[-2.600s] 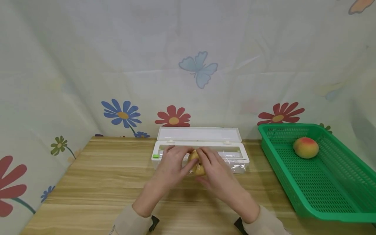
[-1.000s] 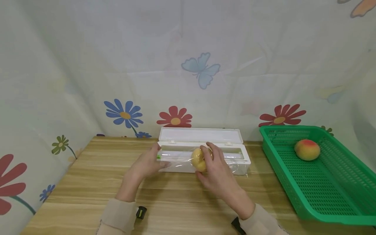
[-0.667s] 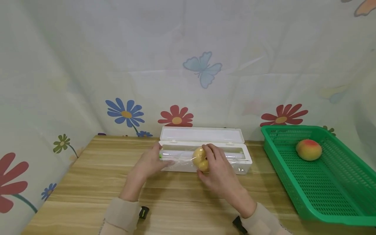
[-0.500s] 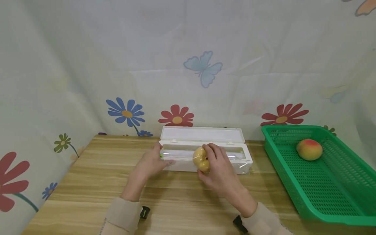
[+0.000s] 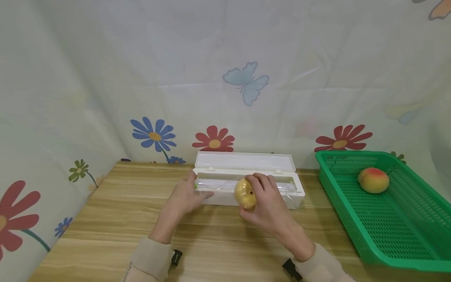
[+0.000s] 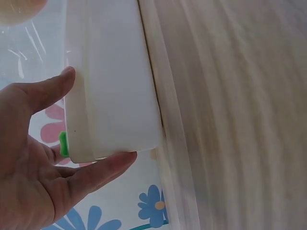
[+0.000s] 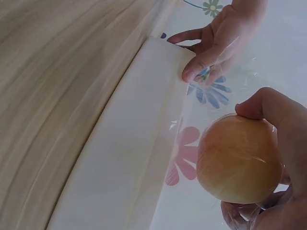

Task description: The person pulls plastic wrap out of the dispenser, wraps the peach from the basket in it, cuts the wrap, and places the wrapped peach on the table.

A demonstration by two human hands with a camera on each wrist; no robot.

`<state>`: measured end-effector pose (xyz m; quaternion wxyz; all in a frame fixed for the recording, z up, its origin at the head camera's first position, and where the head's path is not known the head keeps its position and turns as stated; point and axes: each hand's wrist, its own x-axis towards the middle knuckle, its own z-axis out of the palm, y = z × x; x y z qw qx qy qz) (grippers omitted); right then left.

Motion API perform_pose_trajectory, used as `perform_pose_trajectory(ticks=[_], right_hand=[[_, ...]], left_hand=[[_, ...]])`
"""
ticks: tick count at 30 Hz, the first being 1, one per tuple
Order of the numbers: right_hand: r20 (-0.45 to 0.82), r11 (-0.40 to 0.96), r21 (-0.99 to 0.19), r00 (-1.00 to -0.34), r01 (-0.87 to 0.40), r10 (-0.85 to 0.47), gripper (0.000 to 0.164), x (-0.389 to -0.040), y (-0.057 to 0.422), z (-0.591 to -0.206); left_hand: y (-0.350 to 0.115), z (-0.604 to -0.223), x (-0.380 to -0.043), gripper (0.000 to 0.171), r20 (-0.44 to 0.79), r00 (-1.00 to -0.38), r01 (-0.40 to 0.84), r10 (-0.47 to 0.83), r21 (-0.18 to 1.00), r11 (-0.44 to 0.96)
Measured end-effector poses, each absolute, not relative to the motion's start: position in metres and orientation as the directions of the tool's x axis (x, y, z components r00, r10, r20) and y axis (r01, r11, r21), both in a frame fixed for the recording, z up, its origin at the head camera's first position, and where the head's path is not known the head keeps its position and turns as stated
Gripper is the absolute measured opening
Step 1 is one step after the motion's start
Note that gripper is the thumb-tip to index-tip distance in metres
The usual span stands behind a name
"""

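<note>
My right hand holds a yellow peach wrapped in clear cling film, fingers over its top and thumb beneath. In the right wrist view the film lies glossy over the peach, with crumpled film by the lower fingers. Behind it stands a white cling film dispenser, its lid tipped back and the film roll showing inside. My left hand grips the dispenser's left end. The left wrist view shows the thumb at the front edge and fingers against the end, near a green slider.
To the right stands a green plastic basket with one red-blushed peach in it. A wooden table lies beneath everything. A flower-printed curtain hangs close behind the dispenser and along the left.
My left hand has left the peach and moved to the dispenser's left end, where it stays over the last second. My right hand keeps hold of the peach, now turned slightly.
</note>
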<state>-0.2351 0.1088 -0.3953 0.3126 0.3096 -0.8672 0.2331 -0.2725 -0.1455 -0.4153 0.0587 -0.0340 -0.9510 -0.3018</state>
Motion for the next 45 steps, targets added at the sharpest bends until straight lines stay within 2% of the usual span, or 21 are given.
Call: perform_pose_trajectory(ticks=[7, 21, 31, 45], right_hand=[[0.656, 0.702, -0.237, -0.644, -0.671, -0.394, 0.072, -0.227, 0.11, -0.389], [0.669, 0.676, -0.274, -0.64, -0.685, -0.378, 0.071, -0.21, 0.112, -0.376], [0.647, 0.68, -0.299, -0.666, -0.67, -0.371, 0.071, -0.197, 0.113, -0.365], [0.655, 0.694, -0.255, -0.648, -0.674, -0.389, 0.068, -0.179, 0.116, -0.352]], left_hand=[[-0.144, -0.415, -0.272, 0.083, 0.134, -0.991, 0.089, 0.017, 0.555, 0.827], [-0.145, -0.415, -0.272, 0.08, 0.162, -0.986, 0.128, 0.042, 0.567, 0.814], [-0.146, -0.416, -0.272, 0.085, 0.16, -0.986, 0.13, 0.044, 0.578, 0.805], [-0.146, -0.414, -0.271, 0.089, 0.136, -0.989, 0.119, 0.05, 0.565, 0.816]])
